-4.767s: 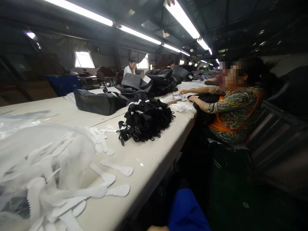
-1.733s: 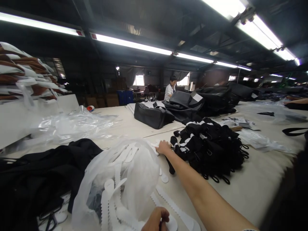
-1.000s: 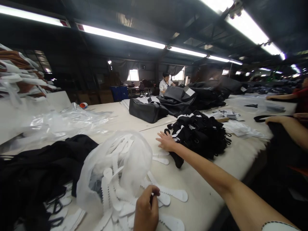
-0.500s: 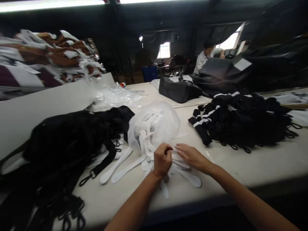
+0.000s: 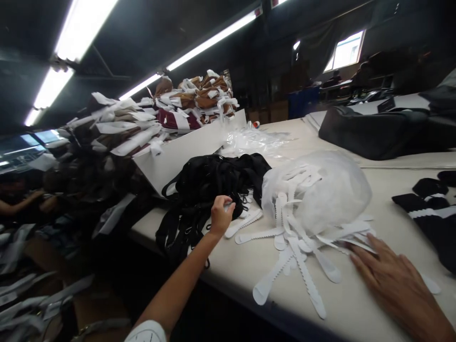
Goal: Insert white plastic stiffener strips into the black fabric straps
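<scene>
Side by side before the plastic bag [image 5: 335, 194] a half-second earlier, the hands have parted: the left hand [image 5: 221, 216] curls by black straps [image 5: 213, 175], its grip unclear; the right hand [image 5: 394, 278], fingers outstretched, touches white serrated strips [image 5: 307, 280] on the bench [image 5: 242, 259].

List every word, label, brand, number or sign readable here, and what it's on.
No text can be read.
Pale strip, lower left: any marks too blurred.
Black tag by the black bag: too small.
White toothed strips, translucent plastic bag: no lettering visible.
</scene>
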Demonstrator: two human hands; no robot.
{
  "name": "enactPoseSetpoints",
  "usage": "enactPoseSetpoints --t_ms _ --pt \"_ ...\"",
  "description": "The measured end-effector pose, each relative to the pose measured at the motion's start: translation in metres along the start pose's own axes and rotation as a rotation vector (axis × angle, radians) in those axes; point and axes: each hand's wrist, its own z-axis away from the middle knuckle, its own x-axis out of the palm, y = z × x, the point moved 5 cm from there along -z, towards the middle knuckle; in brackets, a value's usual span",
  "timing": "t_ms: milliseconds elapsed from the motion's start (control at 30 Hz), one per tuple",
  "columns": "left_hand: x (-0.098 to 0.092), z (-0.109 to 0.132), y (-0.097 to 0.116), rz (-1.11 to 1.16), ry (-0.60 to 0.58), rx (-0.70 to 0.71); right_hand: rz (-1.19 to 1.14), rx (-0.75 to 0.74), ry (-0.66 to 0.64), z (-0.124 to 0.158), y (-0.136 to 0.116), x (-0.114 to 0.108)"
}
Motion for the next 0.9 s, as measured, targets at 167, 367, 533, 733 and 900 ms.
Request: enactPoseSetpoints --t_ms 167,367,533,733,900 --pt "0.031 -0.059 -0.023 -0.204 -0.194 -0.259 0.101 -0.079 0.199 -0.03 -0.031 -0.03" --pt "0.054 -0.1 -0.011 -0.23 -0.43 -0.538 0.086 -0.026 0.24 -0.019 -0.019 -0.036" --pt "-0.005 -0.165 0.051 0.087 -0.445 -0.51 0.063 0.059 0.22 -0.018 -0.003 -0.025" --pt "-0.139 -0.239 0.185 0.207 -0.107 -0.128 0.036 0.061 0.241 -0.018 0.001 -0.022" --pt "-0.236 -0.25 0.311 0.159 0.32 0.309 0.028 0.053 0.242 -0.013 0.004 -0.02"
